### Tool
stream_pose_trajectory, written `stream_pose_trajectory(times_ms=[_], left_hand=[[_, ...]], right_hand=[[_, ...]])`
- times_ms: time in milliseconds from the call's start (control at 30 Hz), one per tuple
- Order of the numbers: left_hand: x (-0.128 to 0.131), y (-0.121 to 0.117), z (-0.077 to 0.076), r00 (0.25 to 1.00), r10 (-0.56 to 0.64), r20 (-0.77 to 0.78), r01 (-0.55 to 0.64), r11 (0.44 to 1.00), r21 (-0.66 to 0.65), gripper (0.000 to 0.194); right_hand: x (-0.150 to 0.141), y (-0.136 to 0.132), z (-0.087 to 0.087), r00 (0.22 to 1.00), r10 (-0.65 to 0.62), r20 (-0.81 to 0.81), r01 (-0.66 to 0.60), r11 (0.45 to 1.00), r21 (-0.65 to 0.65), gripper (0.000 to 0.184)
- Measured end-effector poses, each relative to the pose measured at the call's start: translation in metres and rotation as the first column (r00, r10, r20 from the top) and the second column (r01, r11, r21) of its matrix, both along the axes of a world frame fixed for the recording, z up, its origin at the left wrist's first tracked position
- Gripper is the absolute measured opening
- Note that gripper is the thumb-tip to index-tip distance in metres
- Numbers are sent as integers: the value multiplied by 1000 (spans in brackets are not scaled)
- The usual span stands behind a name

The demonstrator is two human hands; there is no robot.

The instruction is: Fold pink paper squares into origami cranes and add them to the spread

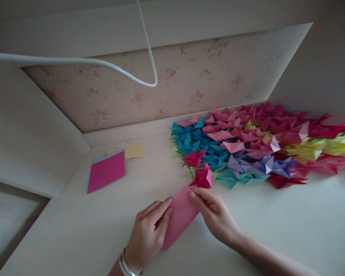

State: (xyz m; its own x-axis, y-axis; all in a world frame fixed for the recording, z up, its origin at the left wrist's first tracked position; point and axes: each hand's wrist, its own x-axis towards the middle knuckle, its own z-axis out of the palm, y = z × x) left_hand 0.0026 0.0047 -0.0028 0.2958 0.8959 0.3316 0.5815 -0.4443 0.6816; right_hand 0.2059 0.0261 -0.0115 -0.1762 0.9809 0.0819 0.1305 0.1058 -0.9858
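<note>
A pink sheet of paper, folded into a long strip, slants between my two hands above the white tabletop. My left hand pinches its left edge between thumb and fingers; a bracelet circles that wrist. At the upper right corner of the paper, my right hand pinches with thumb and forefinger. Just beyond the paper's top end sits a magenta folded paper boat. Another magenta boat lies a little behind it.
Many folded paper boats in several colours crowd the back right. Magenta square sheets and a small yellow note pad lie back left. A white cable hangs in front of the flowered wall panel. White side walls border the table.
</note>
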Motion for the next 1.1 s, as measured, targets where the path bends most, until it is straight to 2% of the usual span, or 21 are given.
stream_pose_trajectory(times_ms=[133, 300, 500, 633, 800, 1100], left_hand=[[1, -1, 2, 1000, -10, 4, 10, 998, -55, 30], [2, -1, 5, 1000, 10, 18, -8, 993, -118, 31], [2, -1, 7, 997, 54, 54, -43, 981, -187, 32], [0, -1, 6, 993, 111, 50, -100, 977, -186, 35], [0, 0, 7, 991, 122, 56, -109, 974, -198, 36], [-1, -2, 6, 990, 128, 67, -117, 982, -145, 34]], right_hand=[[0, 0, 1, 999, 37, 26, -37, 999, -11, 33], [1, 2, 1, 999, 37, -23, -38, 998, -59, 35], [-2, 4, 2, 981, 45, -191, -71, 989, -133, 27], [-3, 6, 0, 955, 27, -294, -84, 980, -183, 27], [-4, 7, 2, 954, -58, -294, 1, 982, -190, 29], [-6, 8, 3, 913, -110, -392, 5, 966, -260, 33]])
